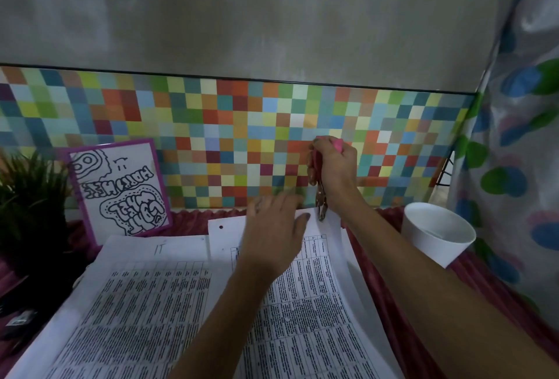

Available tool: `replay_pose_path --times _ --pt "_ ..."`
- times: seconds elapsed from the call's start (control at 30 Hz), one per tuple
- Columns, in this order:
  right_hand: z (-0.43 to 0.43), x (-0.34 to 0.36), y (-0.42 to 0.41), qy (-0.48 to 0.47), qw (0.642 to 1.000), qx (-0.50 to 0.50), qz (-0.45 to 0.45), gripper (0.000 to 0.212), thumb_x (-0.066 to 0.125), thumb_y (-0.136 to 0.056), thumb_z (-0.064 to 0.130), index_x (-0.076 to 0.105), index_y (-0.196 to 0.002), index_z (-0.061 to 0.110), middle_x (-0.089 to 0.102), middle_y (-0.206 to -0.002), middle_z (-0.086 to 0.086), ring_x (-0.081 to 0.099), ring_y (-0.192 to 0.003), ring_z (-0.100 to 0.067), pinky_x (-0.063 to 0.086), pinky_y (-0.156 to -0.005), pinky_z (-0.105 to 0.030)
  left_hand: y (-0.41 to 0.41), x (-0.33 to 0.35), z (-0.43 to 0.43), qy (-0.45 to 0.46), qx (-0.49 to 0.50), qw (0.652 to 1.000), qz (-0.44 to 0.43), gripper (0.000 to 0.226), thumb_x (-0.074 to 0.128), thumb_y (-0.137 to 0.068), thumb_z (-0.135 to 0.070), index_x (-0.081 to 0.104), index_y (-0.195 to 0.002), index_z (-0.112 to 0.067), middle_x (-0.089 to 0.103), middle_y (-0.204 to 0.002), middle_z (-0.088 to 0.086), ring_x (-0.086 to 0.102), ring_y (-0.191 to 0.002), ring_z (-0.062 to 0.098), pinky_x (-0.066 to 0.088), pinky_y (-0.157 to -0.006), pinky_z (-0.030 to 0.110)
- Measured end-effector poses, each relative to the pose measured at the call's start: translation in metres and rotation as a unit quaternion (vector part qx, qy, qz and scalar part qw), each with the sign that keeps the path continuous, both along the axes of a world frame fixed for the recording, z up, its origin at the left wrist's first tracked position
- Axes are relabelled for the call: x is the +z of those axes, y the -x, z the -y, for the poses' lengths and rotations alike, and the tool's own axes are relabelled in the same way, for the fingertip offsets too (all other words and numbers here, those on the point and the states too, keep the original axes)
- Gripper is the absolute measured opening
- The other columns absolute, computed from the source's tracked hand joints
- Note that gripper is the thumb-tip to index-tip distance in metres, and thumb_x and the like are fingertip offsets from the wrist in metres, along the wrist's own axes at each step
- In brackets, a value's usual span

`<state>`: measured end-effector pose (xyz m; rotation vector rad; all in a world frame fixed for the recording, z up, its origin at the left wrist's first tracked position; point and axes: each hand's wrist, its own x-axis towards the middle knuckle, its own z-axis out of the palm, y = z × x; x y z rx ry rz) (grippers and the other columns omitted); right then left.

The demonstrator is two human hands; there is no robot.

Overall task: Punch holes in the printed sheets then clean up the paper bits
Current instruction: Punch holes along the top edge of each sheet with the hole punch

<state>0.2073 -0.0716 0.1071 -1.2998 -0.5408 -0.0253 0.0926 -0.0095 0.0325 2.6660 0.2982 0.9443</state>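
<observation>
Printed sheets (305, 303) full of small table text lie on the right pile, the top one with a punched hole near its far left corner. My left hand (273, 227) presses flat on the far part of that sheet, fingers straight. My right hand (332, 166) grips a pink-handled hole punch (320, 201) held upright, its metal jaws on the sheet's far right corner. A second pile of printed sheets (136, 303) lies to the left. I see no paper bits.
A white foam cup (435, 235) stands at the right on the dark red cloth (390, 312). A framed doodle card (121, 188) leans on the coloured checker wall, with a dark green plant (30, 197) at far left. A dotted curtain (520, 136) hangs at right.
</observation>
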Motion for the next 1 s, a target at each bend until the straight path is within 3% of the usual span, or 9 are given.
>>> replay_pose_path --times 0.13,0.3,0.5,0.63,0.77,1.0 --pt "0.001 -0.002 -0.002 -0.004 1.0 -0.008 0.001 0.031 0.051 -0.088 0.012 0.051 -0.077 -0.017 0.048 -0.067 -0.019 0.039 -0.052 -0.029 0.034 -0.043 -0.031 -0.011 -0.006 -0.004 -0.019 -0.014 0.999 -0.031 0.034 0.034 -0.104 -0.041 0.055 -0.126 -0.026 0.061 -0.123 -0.009 0.053 -0.116 0.012 0.019 -0.114 0.04" --pt "0.0 -0.006 -0.001 -0.004 1.0 -0.013 -0.011 0.031 0.049 -0.091 0.009 0.05 -0.075 -0.019 0.047 -0.065 -0.019 0.038 -0.049 -0.026 0.032 -0.041 -0.028 -0.009 -0.005 -0.004 -0.007 -0.042 0.999 0.032 0.025 0.043 -0.102 -0.035 0.063 -0.114 -0.025 0.062 -0.103 -0.01 0.049 -0.097 0.008 0.017 -0.096 0.03" --pt "0.001 0.0 0.004 -0.018 1.0 -0.006 -0.007 0.022 0.049 -0.093 0.007 0.059 -0.075 -0.001 0.046 -0.061 -0.016 0.038 -0.044 -0.021 0.032 -0.041 -0.026 -0.013 -0.006 -0.009 0.005 -0.067 0.996 0.059 0.03 0.04 -0.098 -0.039 0.066 -0.103 -0.025 0.066 -0.096 -0.009 0.05 -0.086 0.006 0.019 -0.083 0.03" --pt "0.001 -0.001 0.003 -0.035 0.999 -0.021 0.013 0.025 0.053 -0.091 0.008 0.052 -0.066 0.004 0.043 -0.059 -0.013 0.038 -0.047 -0.021 0.035 -0.044 -0.025 -0.016 -0.007 -0.009 0.001 -0.065 0.997 0.047 0.034 0.036 -0.097 -0.043 0.065 -0.102 -0.026 0.067 -0.095 -0.01 0.055 -0.088 0.01 0.019 -0.081 0.03" --pt "0.003 -0.001 0.003 -0.053 0.998 -0.029 -0.002 0.026 0.056 -0.092 0.008 0.053 -0.07 -0.006 0.044 -0.063 -0.016 0.035 -0.048 -0.021 0.034 -0.042 -0.025 -0.016 -0.007 -0.007 -0.003 -0.062 0.997 0.044 0.032 0.036 -0.097 -0.042 0.065 -0.1 -0.027 0.066 -0.095 -0.012 0.054 -0.088 0.008 0.02 -0.083 0.03" --pt "0.009 0.002 0.003 -0.063 0.997 -0.005 -0.038 0.027 0.056 -0.088 0.01 0.053 -0.067 -0.006 0.044 -0.062 -0.018 0.036 -0.046 -0.023 0.033 -0.043 -0.029 -0.016 -0.008 -0.004 0.009 -0.068 0.996 0.059 0.03 0.04 -0.095 -0.046 0.063 -0.098 -0.027 0.063 -0.094 -0.015 0.05 -0.087 0.004 0.02 -0.086 0.031"
